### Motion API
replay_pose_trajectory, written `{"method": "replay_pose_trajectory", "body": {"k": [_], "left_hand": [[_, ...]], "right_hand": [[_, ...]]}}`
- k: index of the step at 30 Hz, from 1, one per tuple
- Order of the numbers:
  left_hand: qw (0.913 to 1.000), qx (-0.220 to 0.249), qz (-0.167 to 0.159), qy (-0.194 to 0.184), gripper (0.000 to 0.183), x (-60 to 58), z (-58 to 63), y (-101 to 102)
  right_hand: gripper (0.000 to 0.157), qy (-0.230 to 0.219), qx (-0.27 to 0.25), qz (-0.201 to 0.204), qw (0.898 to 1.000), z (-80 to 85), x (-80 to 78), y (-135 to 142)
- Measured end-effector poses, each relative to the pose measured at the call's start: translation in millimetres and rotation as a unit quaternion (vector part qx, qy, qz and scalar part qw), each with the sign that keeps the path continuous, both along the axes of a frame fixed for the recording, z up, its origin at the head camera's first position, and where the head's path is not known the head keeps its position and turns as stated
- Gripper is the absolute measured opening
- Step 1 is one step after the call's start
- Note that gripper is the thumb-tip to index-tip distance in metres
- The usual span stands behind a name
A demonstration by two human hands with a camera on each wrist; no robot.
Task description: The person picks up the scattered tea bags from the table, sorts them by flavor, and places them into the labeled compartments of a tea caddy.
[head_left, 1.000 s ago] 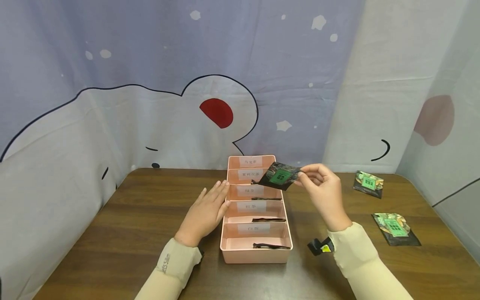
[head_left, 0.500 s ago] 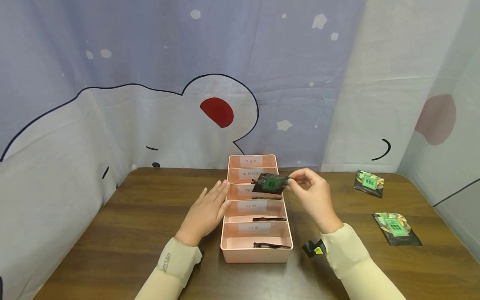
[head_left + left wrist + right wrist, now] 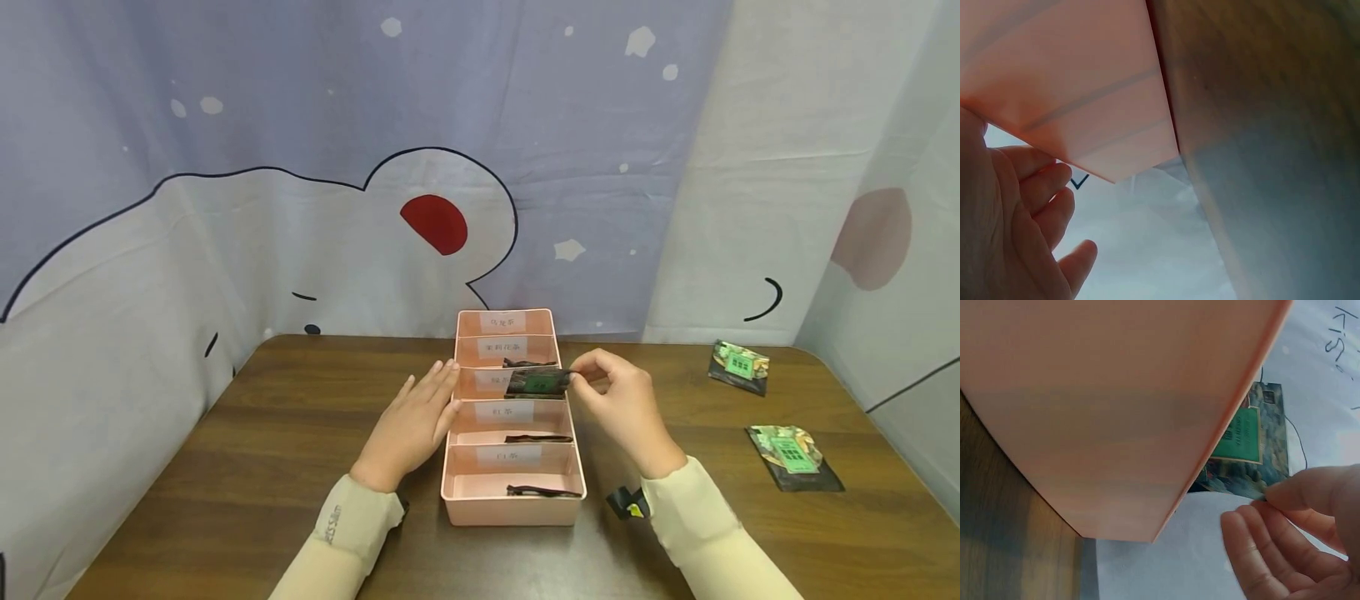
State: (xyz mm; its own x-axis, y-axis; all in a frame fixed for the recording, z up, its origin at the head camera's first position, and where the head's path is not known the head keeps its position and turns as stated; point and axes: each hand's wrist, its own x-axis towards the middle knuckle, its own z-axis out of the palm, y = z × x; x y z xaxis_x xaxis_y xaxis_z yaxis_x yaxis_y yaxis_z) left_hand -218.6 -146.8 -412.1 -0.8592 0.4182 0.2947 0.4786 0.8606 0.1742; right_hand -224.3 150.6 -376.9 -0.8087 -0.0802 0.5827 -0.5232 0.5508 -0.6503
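A pink box (image 3: 513,513) with several labelled compartments stands lengthwise on the table. My right hand (image 3: 618,408) pinches a dark tea sachet (image 3: 534,383) with a green label by its right edge, between thumb and fingertips. The sachet is partly down in the middle compartment. In the right wrist view, the sachet (image 3: 1244,434) shows above the box's rim, and its lower part is hidden by the wall. Against the box's left rim, my left hand (image 3: 408,425) rests with its fingers straight. The left wrist view shows those fingertips along the box's rim (image 3: 1085,165).
Other dark sachets stand on edge in the compartments, such as the one in the front compartment (image 3: 542,492). Two patterned sachets with green labels lie to the right, one farther back (image 3: 738,367) and one nearer (image 3: 793,458). A curtain (image 3: 322,242) hangs behind the table (image 3: 300,467).
My right hand has moved left and down, bringing the tea sachet from above the box's right side into the middle compartment. My left hand has stayed at the rim.
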Motion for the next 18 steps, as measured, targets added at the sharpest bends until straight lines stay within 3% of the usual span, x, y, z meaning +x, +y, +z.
{"method": "replay_pose_trajectory", "body": {"k": [8,18], "left_hand": [[1.0,0.001,0.003,-0.001,0.056,1.3,-1.3,-1.9],[1.0,0.0,0.001,-0.002,0.056,0.1,-1.2,-1.3]], "right_hand": [[0.011,-0.013,0.062,0.024,0.998,-0.7,2.7,2.0],[0.007,-0.034,0.094,0.05,0.994,-2.9,3.1,5.5]]}}
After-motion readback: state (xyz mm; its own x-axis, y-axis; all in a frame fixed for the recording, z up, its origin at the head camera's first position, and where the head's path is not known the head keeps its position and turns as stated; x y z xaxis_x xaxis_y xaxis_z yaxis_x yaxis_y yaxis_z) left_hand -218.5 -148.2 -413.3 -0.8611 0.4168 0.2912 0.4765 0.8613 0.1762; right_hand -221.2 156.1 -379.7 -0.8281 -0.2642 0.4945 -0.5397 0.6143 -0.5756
